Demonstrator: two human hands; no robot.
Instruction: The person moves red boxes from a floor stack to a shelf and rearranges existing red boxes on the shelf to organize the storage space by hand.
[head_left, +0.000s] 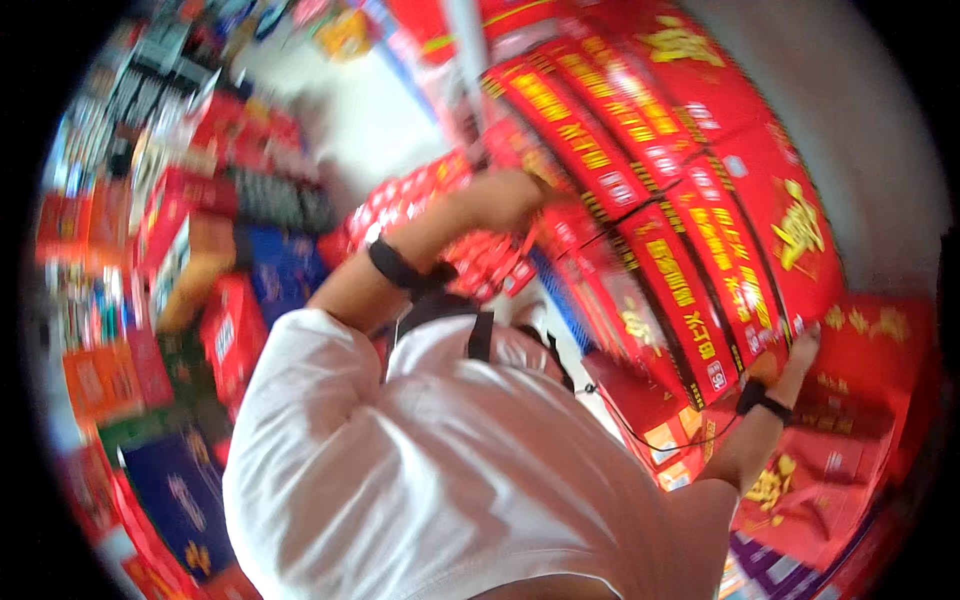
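My left hand reaches to the left end of a stack of red cartons with yellow writing. Its fingers are blurred and hidden there, so its grip does not show. At the right end, my right hand lies against the lower edge of the cartons, thumb and fingers apart; whether it grips them is unclear. Both wrists wear black bands, and a thin black cable runs to the right one. Larger red cartons with gold characters form the far side of the stack.
Red gift bags stand below my right arm. Shiny red packages lie beyond my left forearm. Many boxes crowd the left, among them a dark blue box and an orange box. A pale upright post rises beside the stack.
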